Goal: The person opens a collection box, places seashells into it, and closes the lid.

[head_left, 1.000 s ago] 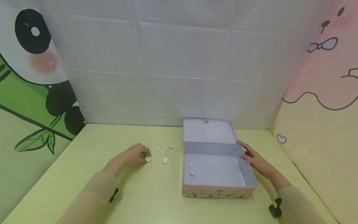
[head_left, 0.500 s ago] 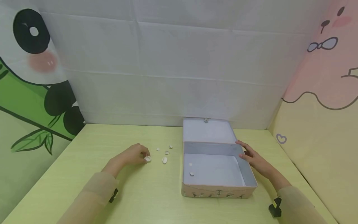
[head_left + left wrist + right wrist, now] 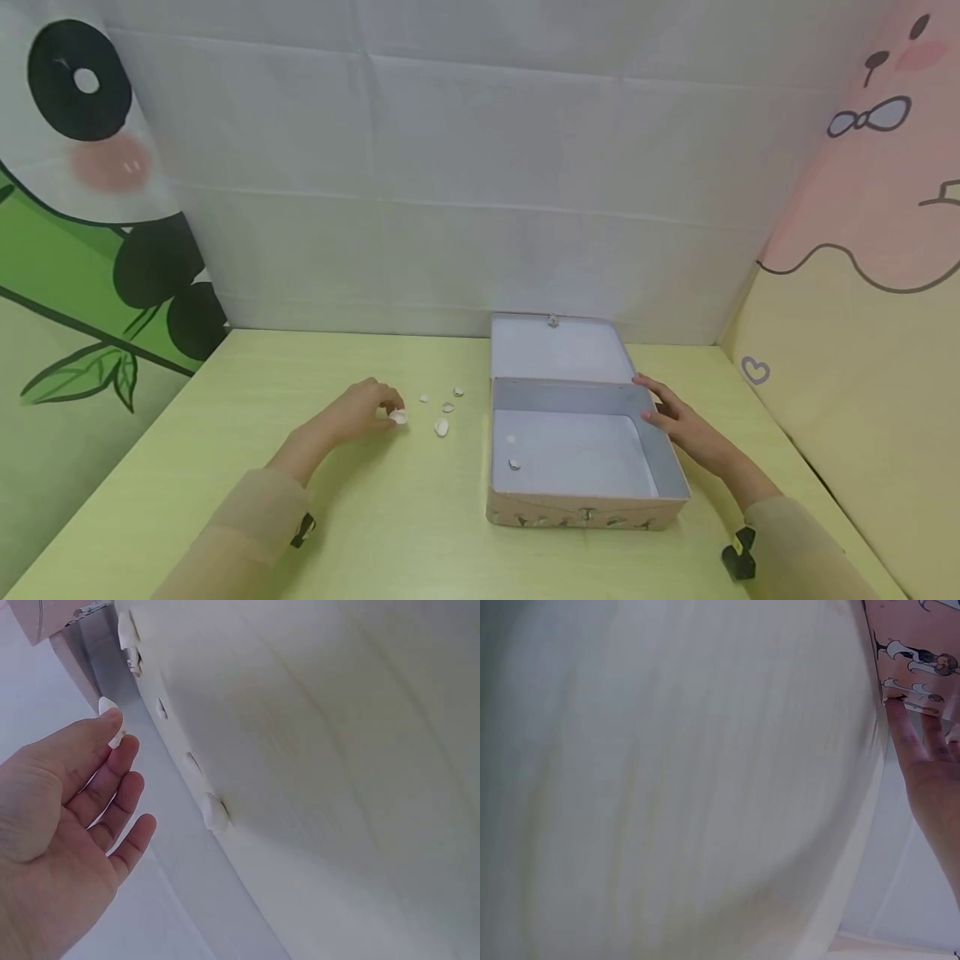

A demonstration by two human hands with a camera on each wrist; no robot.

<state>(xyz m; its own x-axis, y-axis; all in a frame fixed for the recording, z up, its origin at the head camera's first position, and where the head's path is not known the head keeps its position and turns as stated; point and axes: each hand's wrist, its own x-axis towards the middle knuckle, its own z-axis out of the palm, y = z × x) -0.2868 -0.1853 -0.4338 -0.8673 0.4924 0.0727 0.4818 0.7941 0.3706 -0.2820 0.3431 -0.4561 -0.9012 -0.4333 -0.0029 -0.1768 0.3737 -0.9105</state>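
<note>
Looks like a staged corner walled on three sides, closer to a small studio set than to a working room. Closed at the back by a plain white sheet (image 3: 480, 183) with straight fold creases, rising behind a pale yellow-green counter (image 3: 405, 517). Bounded on the left by a panel (image 3: 45, 467) printed with a big black cartoon eye (image 3: 78, 79), a pink cheek (image 3: 111, 163) and green leaves (image 3: 86, 375). Bounded on the right by a pink-and-cream backdrop (image 3: 862, 358) bearing a cartoon animal's bow tie (image 3: 868, 116) and a small purple heart (image 3: 755, 371). Cannot tell whether inside a home or a studio building.
</note>
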